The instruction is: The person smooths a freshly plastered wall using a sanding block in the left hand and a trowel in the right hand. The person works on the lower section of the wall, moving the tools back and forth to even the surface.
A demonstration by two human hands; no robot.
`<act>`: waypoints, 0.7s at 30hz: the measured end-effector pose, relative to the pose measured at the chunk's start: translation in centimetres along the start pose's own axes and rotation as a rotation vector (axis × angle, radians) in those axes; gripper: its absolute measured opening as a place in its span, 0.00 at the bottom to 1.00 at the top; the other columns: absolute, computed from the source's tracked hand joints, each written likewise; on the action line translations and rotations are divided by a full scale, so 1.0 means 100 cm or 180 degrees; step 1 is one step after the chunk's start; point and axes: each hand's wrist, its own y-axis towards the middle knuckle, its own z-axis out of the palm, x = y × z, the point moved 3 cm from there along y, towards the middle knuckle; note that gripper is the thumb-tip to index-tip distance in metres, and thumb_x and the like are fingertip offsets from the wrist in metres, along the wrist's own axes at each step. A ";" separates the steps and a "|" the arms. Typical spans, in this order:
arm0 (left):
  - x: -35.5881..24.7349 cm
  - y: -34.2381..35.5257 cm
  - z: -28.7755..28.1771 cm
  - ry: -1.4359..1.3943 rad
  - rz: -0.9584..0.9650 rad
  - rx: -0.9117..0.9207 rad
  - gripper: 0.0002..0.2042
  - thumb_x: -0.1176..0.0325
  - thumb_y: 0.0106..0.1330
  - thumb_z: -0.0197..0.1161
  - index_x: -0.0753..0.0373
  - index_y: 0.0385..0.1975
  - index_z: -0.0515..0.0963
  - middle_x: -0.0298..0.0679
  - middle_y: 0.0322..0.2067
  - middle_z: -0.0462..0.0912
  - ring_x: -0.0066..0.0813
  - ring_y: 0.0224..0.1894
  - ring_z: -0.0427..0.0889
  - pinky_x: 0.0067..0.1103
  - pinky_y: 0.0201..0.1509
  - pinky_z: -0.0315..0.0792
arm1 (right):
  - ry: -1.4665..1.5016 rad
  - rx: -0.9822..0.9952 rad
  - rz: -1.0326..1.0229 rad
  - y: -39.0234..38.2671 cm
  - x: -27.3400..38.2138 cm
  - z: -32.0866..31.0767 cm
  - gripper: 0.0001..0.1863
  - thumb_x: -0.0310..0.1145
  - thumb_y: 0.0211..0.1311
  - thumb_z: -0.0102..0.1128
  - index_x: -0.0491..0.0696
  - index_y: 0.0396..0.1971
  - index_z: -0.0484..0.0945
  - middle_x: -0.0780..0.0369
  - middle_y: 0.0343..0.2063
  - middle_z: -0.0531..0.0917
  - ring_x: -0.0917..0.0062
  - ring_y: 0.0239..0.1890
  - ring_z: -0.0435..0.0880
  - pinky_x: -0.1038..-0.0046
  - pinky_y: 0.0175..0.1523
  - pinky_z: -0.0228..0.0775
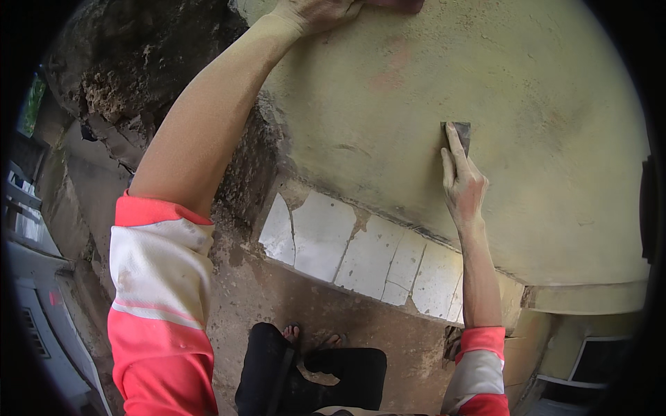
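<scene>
My left hand [320, 12] is high against the yellow-green plastered wall [361, 90], cut off by the top edge of the view. Its fingers reach to a dark red piece [397, 4], of which only the lower edge shows, and appear to grip it. Lower and to the right, my right hand [463, 182] presses a small dark, flat rectangular piece [465, 135] to the wall. The index finger lies stretched along it, with the thumb lower on the left. Pale dust coats both hands and forearms. The wall has rough patches and faint reddish marks.
Cracked white tiles [368, 256] cover a ledge along the wall's foot. A dark, rough rock-like mass [146, 62] borders the wall on the left. Below, my feet [291, 333] stand on brown ground [270, 298]. A window frame [586, 360] is at the lower right.
</scene>
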 end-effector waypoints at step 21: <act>-0.002 -0.169 0.027 0.0308 -0.1220 -0.1504 0.37 0.82 0.64 0.55 0.42 0.74 0.71 0.35 0.76 0.67 0.39 0.79 0.63 0.39 0.82 0.57 | -0.1431 -0.0631 -0.0485 -0.015 0.010 0.035 0.30 0.33 0.73 0.62 0.70 0.73 0.72 0.63 0.26 0.74 0.75 0.16 0.75 0.68 0.22 0.77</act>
